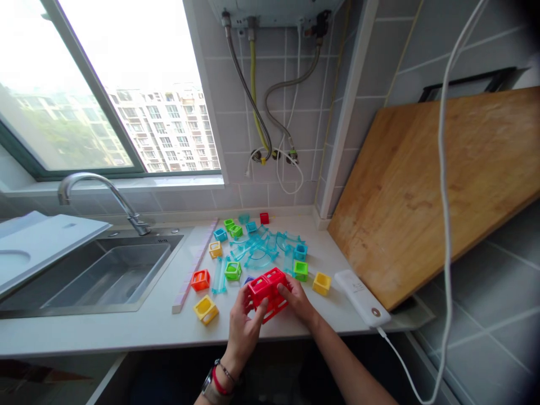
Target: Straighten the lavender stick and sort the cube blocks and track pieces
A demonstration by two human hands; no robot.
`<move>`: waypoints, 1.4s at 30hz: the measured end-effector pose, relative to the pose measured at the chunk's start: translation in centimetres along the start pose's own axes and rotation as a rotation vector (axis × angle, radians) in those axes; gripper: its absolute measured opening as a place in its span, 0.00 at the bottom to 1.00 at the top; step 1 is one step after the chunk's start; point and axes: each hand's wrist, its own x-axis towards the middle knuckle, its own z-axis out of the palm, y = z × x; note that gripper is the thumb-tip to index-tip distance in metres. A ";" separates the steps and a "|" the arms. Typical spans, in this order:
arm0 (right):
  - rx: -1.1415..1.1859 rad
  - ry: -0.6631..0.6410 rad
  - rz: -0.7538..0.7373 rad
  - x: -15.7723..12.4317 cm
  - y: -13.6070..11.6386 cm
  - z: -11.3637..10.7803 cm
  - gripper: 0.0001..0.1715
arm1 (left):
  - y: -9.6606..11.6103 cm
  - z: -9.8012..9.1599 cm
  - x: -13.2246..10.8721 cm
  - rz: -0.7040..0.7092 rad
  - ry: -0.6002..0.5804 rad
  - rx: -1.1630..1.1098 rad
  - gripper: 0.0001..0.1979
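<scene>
Between my two hands I hold a block of joined red plastic cubes [270, 289] with open window-like sides, just above the counter's front edge. My left hand [245, 323] grips its left side, thumb across the near face. On the right side, my right hand [298, 298] presses with its thumb on the near face and its fingers behind. A purple-blue piece [249, 280] lies partly hidden behind the red block. Close by on the counter are a green cube [233, 271], another green cube [301, 270], a yellow cube [322, 283] and an orange-red cube [201, 279].
Clear blue track pieces [261, 250] lie heaped toward the wall. A second yellow cube [206, 309] sits near the front edge. Left are a pale strip [196, 264] and a sink [164, 270] with a faucet [113, 197]. A white power bank [363, 298] and leaning wooden board [442, 185] stand right.
</scene>
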 end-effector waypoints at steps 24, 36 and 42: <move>0.139 -0.225 0.216 -0.4 -0.7 0.4 0.30 | 3.7 -2.8 14.6 0.254 -0.219 1.037 0.21; 0.179 -0.223 0.255 -0.5 -1.0 0.5 0.30 | 2.2 -0.3 15.8 0.280 -0.298 1.175 0.36; 0.169 -0.226 0.258 -0.5 -0.3 0.4 0.27 | 3.4 -2.4 12.7 0.286 -0.295 1.102 0.30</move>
